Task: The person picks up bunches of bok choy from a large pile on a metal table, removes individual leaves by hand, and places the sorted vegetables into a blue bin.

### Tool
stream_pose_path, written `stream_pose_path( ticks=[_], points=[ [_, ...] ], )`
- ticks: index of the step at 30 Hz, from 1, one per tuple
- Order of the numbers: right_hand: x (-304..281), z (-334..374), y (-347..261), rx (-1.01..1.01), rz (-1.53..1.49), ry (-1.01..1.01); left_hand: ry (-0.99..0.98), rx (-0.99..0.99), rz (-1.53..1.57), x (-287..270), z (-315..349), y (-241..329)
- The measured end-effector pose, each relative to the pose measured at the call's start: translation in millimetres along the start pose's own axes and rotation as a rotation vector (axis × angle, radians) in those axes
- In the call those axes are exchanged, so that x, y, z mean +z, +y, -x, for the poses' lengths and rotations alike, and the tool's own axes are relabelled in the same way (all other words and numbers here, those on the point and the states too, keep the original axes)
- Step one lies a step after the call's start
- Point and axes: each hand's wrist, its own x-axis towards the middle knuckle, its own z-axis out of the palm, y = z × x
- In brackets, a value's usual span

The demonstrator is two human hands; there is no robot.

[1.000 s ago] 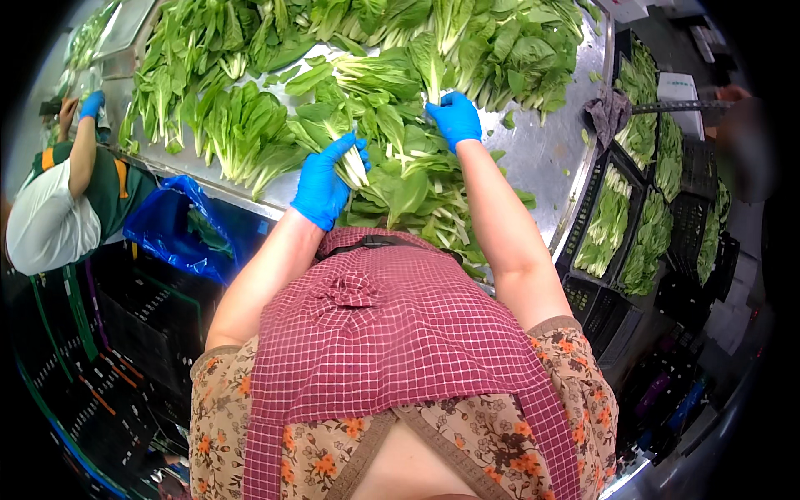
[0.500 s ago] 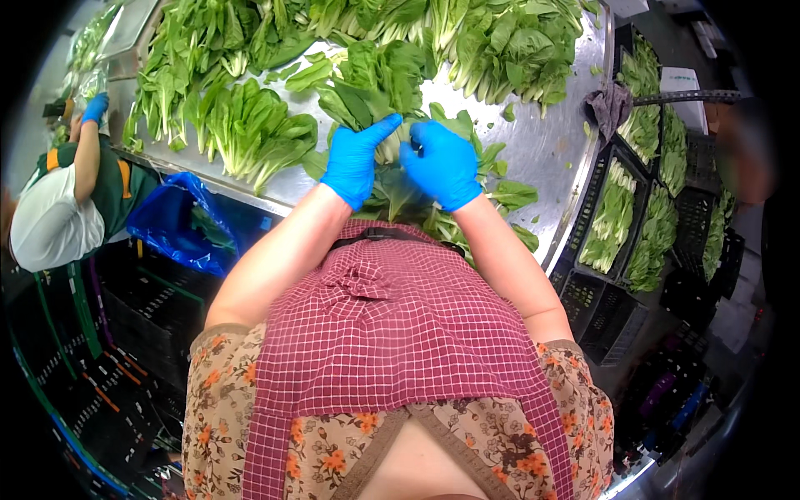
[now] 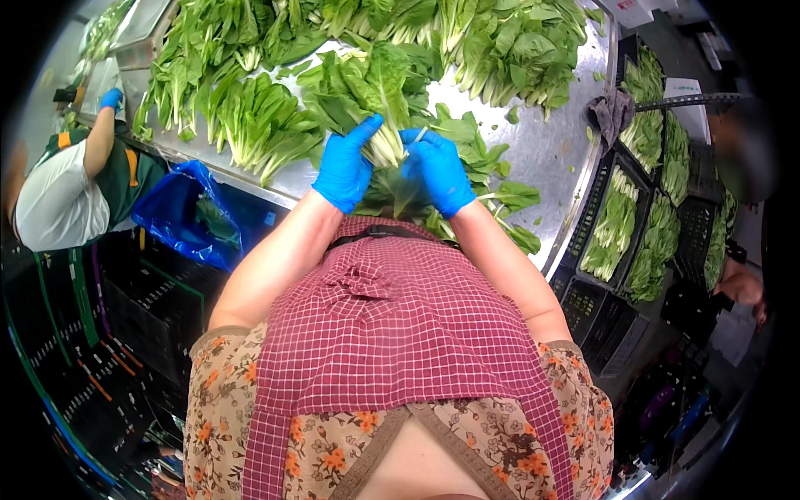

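Note:
My left hand, in a blue glove, is closed around a bunch of leafy greens. The leaves fan out away from me, and the pale stem ends point back between my hands. Close to those stems, my right hand, gloved alike, is closed with its fingers bent. A thin pale stalk sticks up from its fingertips. Loose leaves lie beside and beyond my right hand on the metal table.
Heaps of greens cover the table's far side, with another pile at left. Black crates of greens stand at right. A blue bag hangs by the left edge, near a co-worker's gloved hand. A dark cloth hangs at the right corner.
The bunch has turned in my left hand, so its pale stem ends now show. My right hand has shifted slightly down and holds a thin stalk. The co-worker at left has moved slightly.

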Motion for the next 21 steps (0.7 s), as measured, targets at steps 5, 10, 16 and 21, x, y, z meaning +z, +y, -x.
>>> stream_pose_path(
  ticks=[5,10,16,21],
  points=[
    [4,5,-1,0.026,-0.131,-0.042,-0.044,-0.032,0.066,-6,5,5],
    [14,12,-1,-0.087,0.005,0.011,-0.048,-0.054,0.118,-9,7,3],
    [22,20,-5,-0.136,0.225,0.085,-0.032,-0.002,-0.030,-8,18,7],
    [16,20,-1,-0.112,0.109,0.161,0.084,0.067,-0.017,-11,18,12]
  ],
)
